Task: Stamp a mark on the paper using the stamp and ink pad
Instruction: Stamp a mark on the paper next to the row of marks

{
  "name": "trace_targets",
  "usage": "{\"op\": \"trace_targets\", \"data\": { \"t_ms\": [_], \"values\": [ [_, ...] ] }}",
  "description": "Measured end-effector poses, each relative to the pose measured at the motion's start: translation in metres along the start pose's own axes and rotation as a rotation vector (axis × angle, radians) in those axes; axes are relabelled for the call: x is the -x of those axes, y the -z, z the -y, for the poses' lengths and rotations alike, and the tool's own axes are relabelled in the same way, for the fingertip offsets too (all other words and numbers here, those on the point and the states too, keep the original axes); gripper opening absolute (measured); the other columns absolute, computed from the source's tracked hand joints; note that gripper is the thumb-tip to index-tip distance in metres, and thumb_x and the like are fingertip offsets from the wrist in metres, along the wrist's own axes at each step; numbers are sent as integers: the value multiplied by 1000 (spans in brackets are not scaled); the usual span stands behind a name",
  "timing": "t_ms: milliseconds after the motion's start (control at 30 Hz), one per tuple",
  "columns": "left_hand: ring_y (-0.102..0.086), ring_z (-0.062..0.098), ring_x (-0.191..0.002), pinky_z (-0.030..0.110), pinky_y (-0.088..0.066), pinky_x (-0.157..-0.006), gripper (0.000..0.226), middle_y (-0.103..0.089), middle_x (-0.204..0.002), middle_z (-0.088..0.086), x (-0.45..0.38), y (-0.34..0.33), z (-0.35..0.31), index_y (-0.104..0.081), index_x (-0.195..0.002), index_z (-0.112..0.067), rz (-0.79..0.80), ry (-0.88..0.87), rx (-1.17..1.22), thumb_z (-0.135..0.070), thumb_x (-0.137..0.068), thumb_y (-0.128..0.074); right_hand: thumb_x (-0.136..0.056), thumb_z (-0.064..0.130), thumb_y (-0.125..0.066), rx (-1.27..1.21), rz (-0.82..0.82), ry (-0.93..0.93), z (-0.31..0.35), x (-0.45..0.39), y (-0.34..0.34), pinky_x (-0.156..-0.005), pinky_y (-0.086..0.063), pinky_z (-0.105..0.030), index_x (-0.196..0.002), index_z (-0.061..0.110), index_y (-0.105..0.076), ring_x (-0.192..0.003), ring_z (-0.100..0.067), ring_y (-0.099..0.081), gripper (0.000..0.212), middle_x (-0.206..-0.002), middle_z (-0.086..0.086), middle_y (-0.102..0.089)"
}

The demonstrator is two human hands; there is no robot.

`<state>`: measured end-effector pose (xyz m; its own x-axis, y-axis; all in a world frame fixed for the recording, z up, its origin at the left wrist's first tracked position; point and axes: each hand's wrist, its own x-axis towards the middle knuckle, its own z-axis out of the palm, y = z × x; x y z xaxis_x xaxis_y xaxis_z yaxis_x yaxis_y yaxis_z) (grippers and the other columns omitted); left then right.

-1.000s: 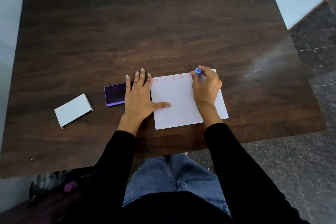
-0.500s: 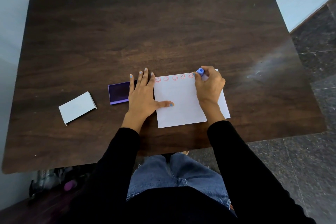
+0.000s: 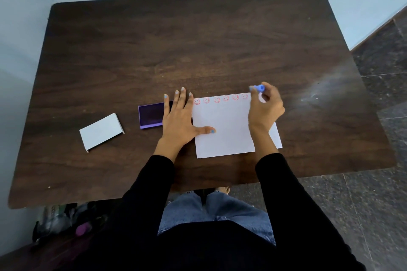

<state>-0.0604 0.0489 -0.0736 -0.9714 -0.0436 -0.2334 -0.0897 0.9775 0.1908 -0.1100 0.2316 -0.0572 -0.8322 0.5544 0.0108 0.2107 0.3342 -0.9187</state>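
A white sheet of paper [image 3: 226, 125] lies on the dark wooden table [image 3: 198, 46], with a row of several red smiley marks [image 3: 217, 100] along its far edge. My left hand [image 3: 180, 119] lies flat at the paper's left edge, thumb pressing on the sheet. My right hand [image 3: 265, 105] grips a small blue stamp [image 3: 259, 88] at the paper's far right corner; whether it touches the sheet is unclear. An open purple ink pad [image 3: 150, 115] sits just left of my left hand, partly under its fingers.
A white lid [image 3: 101, 131] lies on the table to the left of the ink pad. The table's near edge runs just below the paper. Grey stone floor shows at the right, and a pale wall stands behind the table.
My right hand has shifted the stamp to the right along the far edge, uncovering one more red mark. The left hand has stayed on the paper.
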Motion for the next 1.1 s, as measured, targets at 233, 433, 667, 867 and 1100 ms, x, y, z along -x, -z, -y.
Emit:
{"op": "trace_targets", "data": {
  "t_ms": [233,433,667,867,1100],
  "values": [
    [5,22,-147,43,24,-108,117,-4,-160,9,4,5,5,-15,-149,-16,-44,12,115,-85,-59,-47,-75,19,-76,-311,-218,-179,17,-23,12,-74,-54,-14,-97,9,-67,-78,-13,-71,26,-84,-5,-73],
    [5,23,-147,44,23,-110,70,-15,-159,8,15,26,39,-60,-110,-29,-96,45,270,-63,-51,-79,-76,17,-75,-471,-297,-232,19,-34,25,-75,-55,-16,-90,5,-69,-75,-10,-71,19,-77,-5,-74],
    [8,26,-147,45,23,-111,53,-21,-157,10,22,28,44,-64,-99,-29,-32,27,241,-47,-54,-85,-78,12,-74,-569,-249,-269,33,-29,24,-88,-57,-38,-91,2,-68,-78,-15,-72,18,-68,3,-70],
    [4,26,-147,46,21,-111,35,-23,-156,9,22,27,46,-65,-91,-30,-26,38,233,-43,-62,-82,-78,12,-73,-567,-223,-270,36,-27,28,-88,-56,-38,-90,5,-67,-81,-16,-72,15,-72,0,-71],
    [1,26,-147,46,20,-112,23,-26,-155,9,22,26,49,-67,-89,-31,-43,43,227,-40,-70,-77,-79,11,-73,-586,-195,-256,41,-26,26,-87,-57,-38,-90,4,-66,-78,-16,-71,15,-75,-4,-71]
  ]
}}
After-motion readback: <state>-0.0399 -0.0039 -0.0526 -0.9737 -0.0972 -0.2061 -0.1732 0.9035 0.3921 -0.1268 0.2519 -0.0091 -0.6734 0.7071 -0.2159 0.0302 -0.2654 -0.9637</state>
